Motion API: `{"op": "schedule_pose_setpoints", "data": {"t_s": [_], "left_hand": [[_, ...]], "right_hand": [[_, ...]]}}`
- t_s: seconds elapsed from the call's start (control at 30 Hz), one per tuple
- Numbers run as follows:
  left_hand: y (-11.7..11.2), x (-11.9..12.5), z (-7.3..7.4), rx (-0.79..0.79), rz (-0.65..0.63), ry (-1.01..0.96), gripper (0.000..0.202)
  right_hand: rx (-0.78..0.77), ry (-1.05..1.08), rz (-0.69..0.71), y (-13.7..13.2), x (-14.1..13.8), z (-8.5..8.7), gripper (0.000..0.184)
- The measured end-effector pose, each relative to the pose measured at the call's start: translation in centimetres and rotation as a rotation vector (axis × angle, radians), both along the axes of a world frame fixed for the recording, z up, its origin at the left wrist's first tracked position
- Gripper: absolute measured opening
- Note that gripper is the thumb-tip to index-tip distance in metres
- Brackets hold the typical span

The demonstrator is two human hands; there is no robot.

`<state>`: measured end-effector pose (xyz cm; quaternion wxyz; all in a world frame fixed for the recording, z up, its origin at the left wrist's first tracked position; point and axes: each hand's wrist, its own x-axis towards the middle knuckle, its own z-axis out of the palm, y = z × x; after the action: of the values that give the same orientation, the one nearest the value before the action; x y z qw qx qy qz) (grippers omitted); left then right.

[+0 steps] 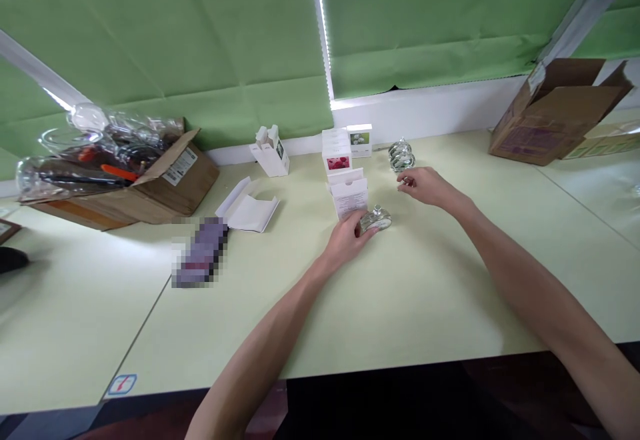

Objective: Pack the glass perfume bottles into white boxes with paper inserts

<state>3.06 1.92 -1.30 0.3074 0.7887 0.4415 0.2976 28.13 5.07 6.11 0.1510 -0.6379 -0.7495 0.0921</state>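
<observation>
My left hand (347, 237) grips a small clear glass bottle (377, 219) lying on the pale green table (410, 293), right below an open white carton (349, 193). My right hand (425, 185) hovers just behind it with fingers curled around a small object; what it pinches is too small to tell. Just beyond that hand stands a second, twisted clear glass bottle (401, 155). Behind the open carton stand a white box with a red picture (337, 152) and another with a green picture (360, 139).
An open white box (271, 151) and a flat white carton blank (249, 209) lie left of centre. A cardboard box full of plastic-wrapped items (130, 173) sits at far left, another cardboard box (555, 113) at far right. Green blinds hang behind.
</observation>
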Motion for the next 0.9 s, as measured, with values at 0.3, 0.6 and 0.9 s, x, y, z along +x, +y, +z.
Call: {"op": "schedule_pose_setpoints", "data": {"t_s": [0.3,0.6,0.9], "left_hand": [[0.0,0.1,0.1,-0.008,-0.004,-0.007,0.032],[0.1,0.1,0.1,-0.007,-0.032,-0.018,0.029],[0.0,0.2,0.0,0.003,-0.035,-0.026,0.032]], "right_hand": [[0.092,0.132,0.299,-5.2,-4.9,5.1,0.028],[0.004,-0.134,0.324,-5.7,-6.8,3.8,0.025],[-0.017,-0.12,0.3,-5.7,-7.4,3.5,0.024]]}}
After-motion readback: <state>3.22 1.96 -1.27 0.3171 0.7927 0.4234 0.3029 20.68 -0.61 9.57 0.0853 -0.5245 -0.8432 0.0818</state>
